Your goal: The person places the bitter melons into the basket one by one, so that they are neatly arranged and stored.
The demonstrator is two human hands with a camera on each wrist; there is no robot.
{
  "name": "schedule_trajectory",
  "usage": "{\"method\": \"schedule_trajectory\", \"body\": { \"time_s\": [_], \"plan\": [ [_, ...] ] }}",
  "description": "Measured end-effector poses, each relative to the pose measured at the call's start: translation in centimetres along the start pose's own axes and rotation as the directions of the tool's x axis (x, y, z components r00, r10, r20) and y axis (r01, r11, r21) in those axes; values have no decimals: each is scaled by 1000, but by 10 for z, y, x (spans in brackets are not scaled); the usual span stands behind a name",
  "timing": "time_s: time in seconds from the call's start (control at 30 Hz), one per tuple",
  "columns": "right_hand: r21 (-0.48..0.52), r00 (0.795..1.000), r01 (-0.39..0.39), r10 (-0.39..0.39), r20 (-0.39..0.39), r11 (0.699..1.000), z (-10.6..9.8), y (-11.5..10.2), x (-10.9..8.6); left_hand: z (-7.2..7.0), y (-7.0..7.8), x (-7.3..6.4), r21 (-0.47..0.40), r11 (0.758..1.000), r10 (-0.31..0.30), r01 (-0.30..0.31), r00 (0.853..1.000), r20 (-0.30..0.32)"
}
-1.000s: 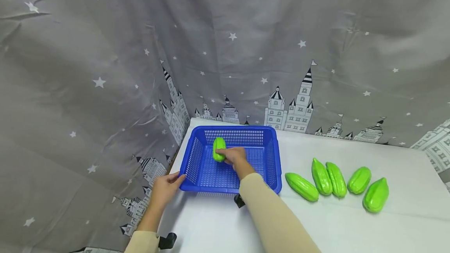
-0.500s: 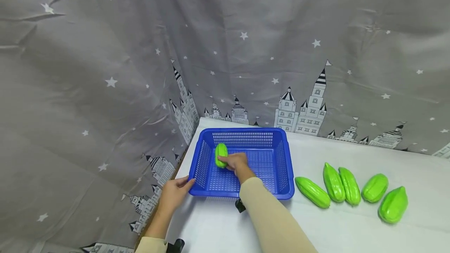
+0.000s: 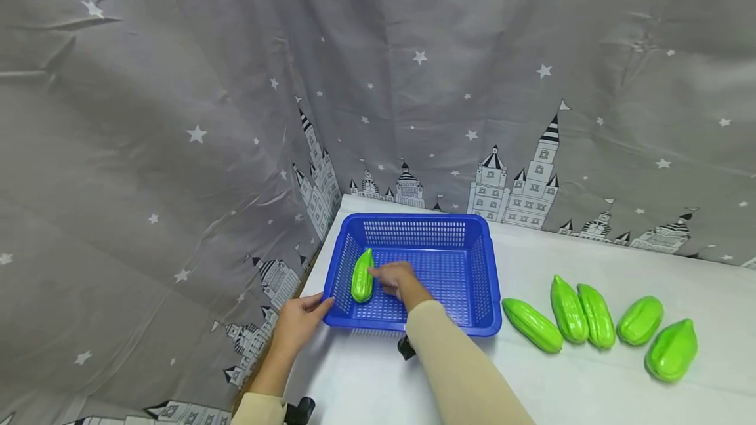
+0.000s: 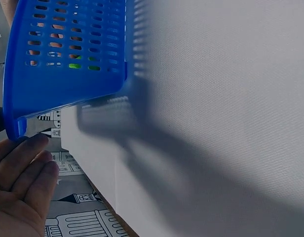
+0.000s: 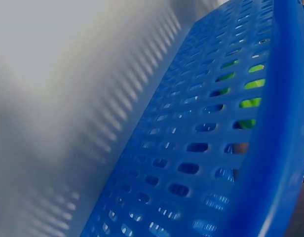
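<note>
In the head view, my left hand (image 3: 300, 321) pinches the near left corner of a blue plastic basket (image 3: 413, 330). The left wrist view shows the thumb above the rim and the fingers below it. Inside the basket, toward its left wall, lies a glossy green ridged gourd-like piece (image 3: 362, 279) with a pointed far end. My right hand (image 3: 397, 277) is just right of it, one extended fingertip at its side; whether they touch cannot be made out. In the right wrist view the basket wall (image 5: 191, 148) hides most of that hand.
Several similar green pieces (image 3: 569, 310) lie on the white table (image 3: 366, 372) right of the basket; the closest (image 3: 533, 324) is near its right wall. A grey castle-print curtain (image 3: 413, 84) hangs behind and at left, along the table's left edge.
The right hand's grip on the green piece has loosened; the piece now lies along the basket's left side, its pointed end away. The view has shifted left; the left hand stays at the corner.
</note>
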State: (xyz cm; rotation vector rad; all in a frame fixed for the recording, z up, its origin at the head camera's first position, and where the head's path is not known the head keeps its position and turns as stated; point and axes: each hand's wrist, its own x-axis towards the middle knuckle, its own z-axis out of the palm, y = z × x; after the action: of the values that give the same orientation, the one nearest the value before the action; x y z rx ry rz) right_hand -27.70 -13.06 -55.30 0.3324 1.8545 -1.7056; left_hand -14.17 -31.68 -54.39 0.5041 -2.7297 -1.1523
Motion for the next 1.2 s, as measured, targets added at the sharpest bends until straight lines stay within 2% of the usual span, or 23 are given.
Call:
{"method": "schedule_trajectory", "body": {
  "time_s": [0.17,0.27,0.37,0.5,0.6,0.87,1.0,1.2],
  "plan": [
    [-2,1000,14,-14,10,1000,-5,-2,-4,2,4,0,-13,1000,6,-6,1000,-2],
    [-44,999,22,-23,-29,999,-9,-7,-8,2,5,-1,-11,1000,6,-6,1000,-3],
    [-83,994,68,-75,-77,994,-14,-10,-12,1,5,-2,-16,1000,3,-3,1000,-3],
    [-9,971,193,-192,-140,981,-20,-12,-14,1,5,-3,-19,1000,-13,13,1000,-4],
    [57,957,253,-241,-160,966,-24,-12,-13,0,4,-3,-10,1000,-15,15,1000,-5],
    [57,947,283,-269,-175,958,-38,-18,-20,0,1,-4,-6,1000,-26,26,1000,9],
    [54,931,313,-295,-215,948,-57,-28,-30,0,0,-4,-11,999,-32,32,999,7],
    [47,907,349,-325,-266,936,-100,-42,-41,-2,0,-3,-9,1000,-26,26,1000,5]
  ]
}}
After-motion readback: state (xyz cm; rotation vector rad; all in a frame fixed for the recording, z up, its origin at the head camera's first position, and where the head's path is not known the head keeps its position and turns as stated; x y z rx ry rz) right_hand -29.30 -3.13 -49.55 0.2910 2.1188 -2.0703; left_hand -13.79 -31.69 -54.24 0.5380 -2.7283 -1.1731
